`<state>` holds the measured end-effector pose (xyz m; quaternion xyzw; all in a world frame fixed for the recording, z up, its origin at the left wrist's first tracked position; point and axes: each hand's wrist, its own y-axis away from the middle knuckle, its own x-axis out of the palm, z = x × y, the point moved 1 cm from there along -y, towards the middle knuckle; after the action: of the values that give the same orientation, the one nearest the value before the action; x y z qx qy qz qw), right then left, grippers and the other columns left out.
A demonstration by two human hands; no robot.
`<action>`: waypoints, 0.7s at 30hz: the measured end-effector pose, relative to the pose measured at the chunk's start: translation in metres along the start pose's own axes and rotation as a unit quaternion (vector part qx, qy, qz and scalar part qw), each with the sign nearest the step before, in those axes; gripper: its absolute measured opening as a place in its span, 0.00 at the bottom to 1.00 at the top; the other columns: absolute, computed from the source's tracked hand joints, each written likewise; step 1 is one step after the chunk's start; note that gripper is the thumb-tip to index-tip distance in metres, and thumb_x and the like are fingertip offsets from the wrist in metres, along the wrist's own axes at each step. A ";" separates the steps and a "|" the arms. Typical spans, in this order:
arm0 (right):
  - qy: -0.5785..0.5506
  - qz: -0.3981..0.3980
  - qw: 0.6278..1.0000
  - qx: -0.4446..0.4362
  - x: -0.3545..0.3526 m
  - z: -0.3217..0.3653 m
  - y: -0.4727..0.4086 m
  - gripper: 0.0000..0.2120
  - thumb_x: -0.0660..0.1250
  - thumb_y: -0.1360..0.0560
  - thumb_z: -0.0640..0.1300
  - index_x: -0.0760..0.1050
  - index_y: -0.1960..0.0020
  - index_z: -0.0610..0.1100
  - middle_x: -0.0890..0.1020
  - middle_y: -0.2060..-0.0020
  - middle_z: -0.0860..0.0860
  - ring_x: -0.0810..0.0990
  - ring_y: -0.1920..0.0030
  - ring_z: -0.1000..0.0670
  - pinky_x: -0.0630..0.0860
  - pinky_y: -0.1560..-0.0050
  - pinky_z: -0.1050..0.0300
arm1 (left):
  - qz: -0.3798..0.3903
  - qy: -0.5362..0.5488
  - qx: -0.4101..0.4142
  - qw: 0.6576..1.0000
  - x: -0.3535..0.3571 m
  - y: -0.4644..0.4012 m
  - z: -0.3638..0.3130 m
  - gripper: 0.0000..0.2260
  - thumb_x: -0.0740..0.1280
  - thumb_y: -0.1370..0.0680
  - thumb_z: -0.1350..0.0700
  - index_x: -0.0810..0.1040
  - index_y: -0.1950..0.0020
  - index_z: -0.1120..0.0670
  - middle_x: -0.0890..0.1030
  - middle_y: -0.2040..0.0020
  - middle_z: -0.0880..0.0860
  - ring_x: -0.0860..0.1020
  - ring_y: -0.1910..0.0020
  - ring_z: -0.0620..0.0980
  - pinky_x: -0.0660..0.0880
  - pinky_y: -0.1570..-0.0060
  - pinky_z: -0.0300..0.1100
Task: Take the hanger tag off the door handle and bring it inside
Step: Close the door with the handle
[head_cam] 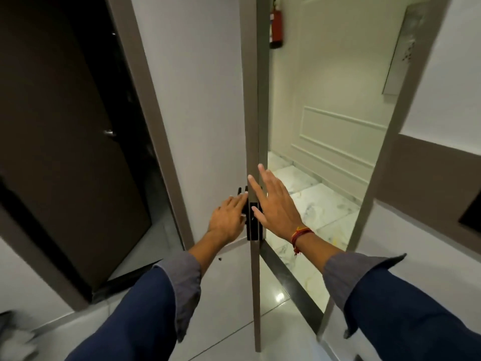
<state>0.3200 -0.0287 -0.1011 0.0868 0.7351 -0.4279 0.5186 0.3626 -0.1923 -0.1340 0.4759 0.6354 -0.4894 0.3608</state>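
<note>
Door (208,100) standing ajar, seen edge-on, with a marble-floored corridor (320,204) beyond. The left hand (227,218) grips the dark door handle (243,201) on the inner face. The right hand (273,201), fingers spread, palm flat, lies at the door edge beside the black lock plate (253,222). A red thread bracelet (299,235) circles the right wrist.

No text, number or brand can be read anywhere in this view. The red fire extinguisher (276,24) on the corridor wall has a label too small and blurred to make out, and the pale wall panel (400,48) beside the doorway carries only dark specks that form no legible characters.
</note>
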 end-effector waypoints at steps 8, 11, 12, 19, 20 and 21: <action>0.155 -0.062 0.985 -0.042 -0.007 -0.053 -0.038 0.43 0.56 0.17 0.64 0.46 0.15 0.37 0.45 0.16 0.35 0.47 0.15 0.36 0.55 0.17 0.38 | 0.023 0.003 0.131 0.991 0.004 -0.031 0.003 0.35 0.60 0.23 0.69 0.53 0.18 0.53 0.60 0.19 0.56 0.57 0.19 0.55 0.62 0.24 0.60; 0.188 -0.079 0.978 -0.048 0.002 -0.084 -0.035 0.43 0.52 0.16 0.65 0.45 0.16 0.36 0.45 0.17 0.34 0.47 0.15 0.36 0.56 0.17 0.38 | 0.019 0.025 0.193 0.981 0.012 -0.044 0.001 0.37 0.58 0.22 0.71 0.50 0.18 0.49 0.57 0.18 0.51 0.56 0.19 0.50 0.60 0.22 0.54; 0.199 -0.082 0.976 -0.043 0.004 -0.095 -0.032 0.43 0.51 0.16 0.65 0.45 0.16 0.35 0.46 0.17 0.33 0.47 0.15 0.36 0.57 0.17 0.38 | 0.020 0.025 0.206 0.978 0.016 -0.048 0.000 0.38 0.57 0.22 0.72 0.49 0.17 0.47 0.55 0.18 0.49 0.55 0.19 0.48 0.59 0.21 0.53; 0.266 -0.081 0.961 -0.010 -0.006 -0.178 -0.004 0.46 0.52 0.19 0.71 0.46 0.15 0.40 0.46 0.16 0.36 0.49 0.15 0.37 0.57 0.18 0.36 | 0.003 -0.004 0.343 0.939 0.044 -0.125 -0.039 0.26 0.59 0.16 0.61 0.58 0.19 0.47 0.64 0.20 0.50 0.59 0.20 0.47 0.58 0.21 0.47; 0.274 -0.081 0.958 0.003 -0.011 -0.189 0.002 0.47 0.53 0.20 0.71 0.45 0.15 0.41 0.45 0.16 0.37 0.48 0.15 0.38 0.57 0.18 0.36 | 0.003 -0.003 0.359 0.933 0.050 -0.136 -0.048 0.26 0.59 0.16 0.62 0.59 0.19 0.48 0.65 0.20 0.50 0.59 0.20 0.48 0.57 0.22 0.45; 0.281 -0.079 0.956 0.016 -0.015 -0.198 0.007 0.48 0.55 0.21 0.72 0.44 0.15 0.43 0.44 0.15 0.38 0.48 0.15 0.38 0.55 0.18 0.36 | -0.003 -0.005 0.376 0.927 0.056 -0.146 -0.057 0.27 0.59 0.17 0.63 0.59 0.19 0.48 0.64 0.20 0.49 0.59 0.20 0.48 0.57 0.22 0.44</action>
<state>0.1945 0.1226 -0.0731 0.1533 0.8490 -0.4373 0.2538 0.2072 -0.1334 -0.1304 0.5727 0.4047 -0.6954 0.1573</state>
